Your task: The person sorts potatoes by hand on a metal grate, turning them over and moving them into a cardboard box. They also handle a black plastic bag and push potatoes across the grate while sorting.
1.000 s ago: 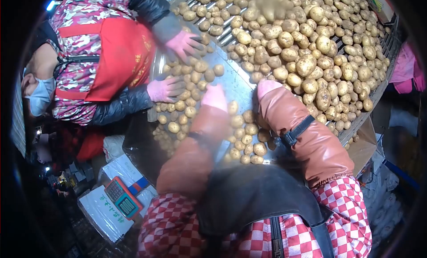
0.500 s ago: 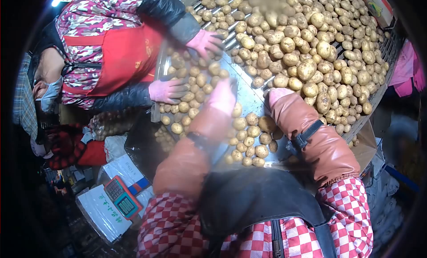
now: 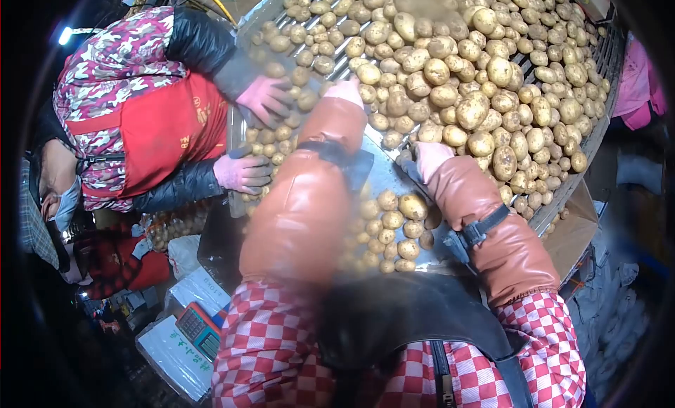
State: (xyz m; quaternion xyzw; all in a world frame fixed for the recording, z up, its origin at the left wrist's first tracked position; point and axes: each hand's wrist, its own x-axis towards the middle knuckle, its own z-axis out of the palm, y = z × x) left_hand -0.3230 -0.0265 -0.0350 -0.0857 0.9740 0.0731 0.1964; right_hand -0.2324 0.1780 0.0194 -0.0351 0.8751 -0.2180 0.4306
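My left hand (image 3: 344, 93), in a pink glove, reaches over the slatted rack (image 3: 340, 65) at the near side of the potato pile (image 3: 503, 99). Its fingers are hidden, and I cannot tell whether they hold a potato. Lower right, my right hand (image 3: 432, 157) is at the pile's edge, over the metal tray (image 3: 383, 165). Its dark-coated fingers point left and down, apart, with no potato showing in them. A smaller group of potatoes (image 3: 390, 229) lies on the tray below, nearer my body.
Across on the left, a person in a red apron (image 3: 169, 134) has two gloved hands (image 3: 266, 99) over more potatoes. A scale display (image 3: 199, 331) sits on white boxes at lower left. A cardboard box (image 3: 573, 229) stands at right, below the rack.
My left hand has moved forward and left from the tray to the rack. My right hand has turned, its fingers now showing. The view has shifted, and the other person's hands appear farther left.
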